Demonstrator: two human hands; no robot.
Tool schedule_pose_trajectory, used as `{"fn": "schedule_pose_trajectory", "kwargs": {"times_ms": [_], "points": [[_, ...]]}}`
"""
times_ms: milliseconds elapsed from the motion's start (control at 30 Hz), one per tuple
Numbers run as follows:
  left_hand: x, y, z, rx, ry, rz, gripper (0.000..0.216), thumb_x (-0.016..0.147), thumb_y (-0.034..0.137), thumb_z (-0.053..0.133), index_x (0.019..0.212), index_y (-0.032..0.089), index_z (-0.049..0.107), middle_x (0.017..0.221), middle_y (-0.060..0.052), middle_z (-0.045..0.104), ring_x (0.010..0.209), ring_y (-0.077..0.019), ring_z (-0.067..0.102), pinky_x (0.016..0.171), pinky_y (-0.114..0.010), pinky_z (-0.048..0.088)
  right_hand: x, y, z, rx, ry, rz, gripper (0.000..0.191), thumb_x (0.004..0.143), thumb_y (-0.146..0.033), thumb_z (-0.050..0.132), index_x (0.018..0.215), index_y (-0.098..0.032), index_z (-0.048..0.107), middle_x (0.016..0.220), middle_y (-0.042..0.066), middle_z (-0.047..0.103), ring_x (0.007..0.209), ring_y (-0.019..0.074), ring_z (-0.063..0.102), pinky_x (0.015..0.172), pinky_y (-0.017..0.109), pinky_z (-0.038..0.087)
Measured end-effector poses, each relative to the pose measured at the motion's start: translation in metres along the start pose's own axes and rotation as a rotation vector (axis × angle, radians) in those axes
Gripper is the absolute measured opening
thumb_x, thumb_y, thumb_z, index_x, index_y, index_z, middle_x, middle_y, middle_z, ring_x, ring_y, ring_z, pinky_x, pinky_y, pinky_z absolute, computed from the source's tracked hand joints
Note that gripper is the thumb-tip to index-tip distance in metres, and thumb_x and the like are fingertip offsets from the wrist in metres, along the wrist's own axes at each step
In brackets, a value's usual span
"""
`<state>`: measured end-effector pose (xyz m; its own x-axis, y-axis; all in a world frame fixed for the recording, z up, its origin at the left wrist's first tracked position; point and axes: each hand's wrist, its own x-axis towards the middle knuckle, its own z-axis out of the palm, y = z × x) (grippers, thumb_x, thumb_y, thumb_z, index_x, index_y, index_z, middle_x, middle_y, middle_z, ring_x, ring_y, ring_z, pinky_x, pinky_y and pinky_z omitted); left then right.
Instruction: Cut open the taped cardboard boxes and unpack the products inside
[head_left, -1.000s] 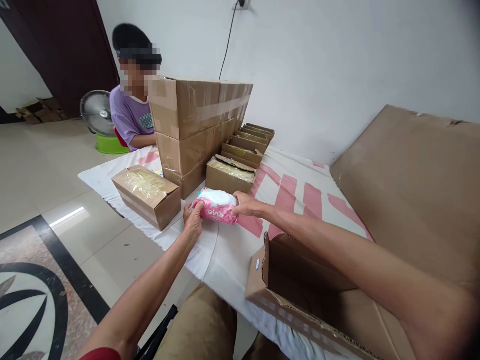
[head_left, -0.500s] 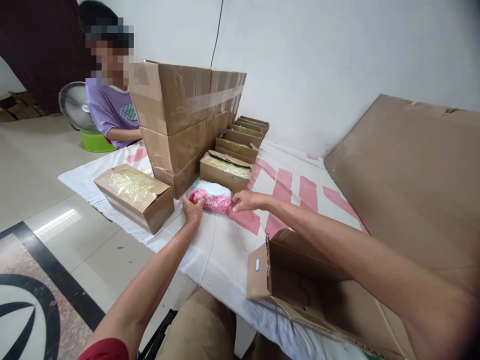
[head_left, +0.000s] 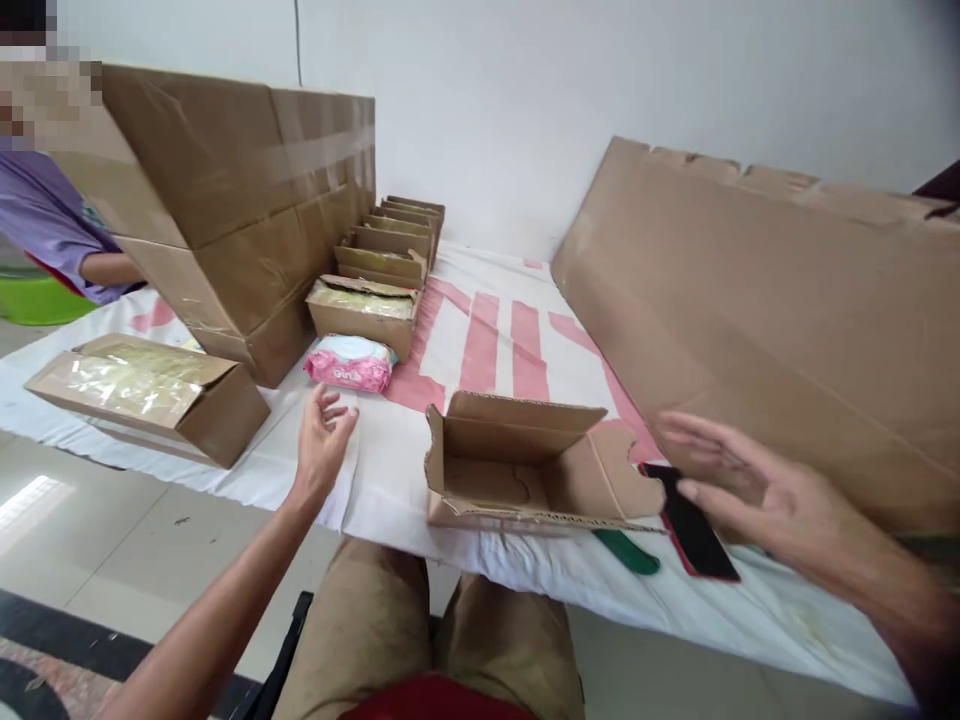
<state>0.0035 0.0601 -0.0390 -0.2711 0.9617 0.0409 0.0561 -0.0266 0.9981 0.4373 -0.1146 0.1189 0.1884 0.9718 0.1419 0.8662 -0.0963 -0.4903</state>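
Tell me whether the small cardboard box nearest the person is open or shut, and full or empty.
Open and empty: the small cardboard box lies on its side on the table, flaps spread, bare cardboard inside. Both hands are off it.

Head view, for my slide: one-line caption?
Open hands hover: left hand near pink packet, right hand beside empty carton.

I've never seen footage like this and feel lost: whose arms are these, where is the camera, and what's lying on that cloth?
The camera sits on a person's head, looking down at their own bare arms. The left hand is open and empty, just short of a pink wipes pack on the white cloth. The right hand is open too, above a dark flat object. Between them lies an open cardboard box. Taped boxes stand at the left; another person's purple sleeve shows behind them.
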Motion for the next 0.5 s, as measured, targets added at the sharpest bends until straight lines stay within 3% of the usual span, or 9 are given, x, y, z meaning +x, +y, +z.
{"fn": "schedule_pose_trajectory", "kwargs": {"times_ms": [100,233,367,500], "points": [[-0.080,0.005,-0.012,-0.015,-0.217,0.176,0.073,0.085,0.037,0.073,0.151,0.026,0.043,0.140,-0.013,0.059,0.115,-0.0245,0.065,0.093,-0.038,0.053,-0.043,0.039,0.022,0.063,-0.139,0.053,0.077,0.083,-0.047,0.072,0.155,-0.041,0.043,0.150,0.017,0.060,0.123,0.0399,0.068,0.098,0.054,0.059],[-0.150,-0.002,0.002,0.011,-0.233,0.206,0.078,0.086,0.031,0.072,0.155,0.028,0.037,0.143,-0.014,0.057,0.120,-0.0257,0.062,0.093,-0.040,0.051,-0.039,0.060,0.056,0.224,-0.206,-0.072,0.119,0.070,-0.068,0.080,0.166,-0.036,0.019,0.168,0.015,0.036,0.150,0.0400,0.042,0.117,0.052,0.044],[-0.165,-0.007,0.034,-0.022,-0.234,0.141,0.083,0.082,0.029,0.074,0.155,0.026,0.035,0.139,-0.015,0.057,0.123,-0.0270,0.059,0.093,-0.041,0.052,-0.001,0.063,0.085,0.482,-0.206,-0.111,0.148,0.055,-0.091,0.074,0.169,-0.026,0.005,0.170,0.022,0.028,0.155,0.0396,0.030,0.120,0.050,0.039],[-0.159,-0.003,0.048,-0.068,-0.173,0.090,0.075,0.083,0.032,0.073,0.151,0.024,0.042,0.127,-0.012,0.061,0.118,-0.0257,0.060,0.089,-0.038,0.053,0.021,0.045,0.114,0.639,-0.194,-0.150,0.143,0.059,-0.088,0.075,0.169,-0.027,0.006,0.171,0.018,0.026,0.157,0.0370,0.028,0.119,0.046,0.042]]}}
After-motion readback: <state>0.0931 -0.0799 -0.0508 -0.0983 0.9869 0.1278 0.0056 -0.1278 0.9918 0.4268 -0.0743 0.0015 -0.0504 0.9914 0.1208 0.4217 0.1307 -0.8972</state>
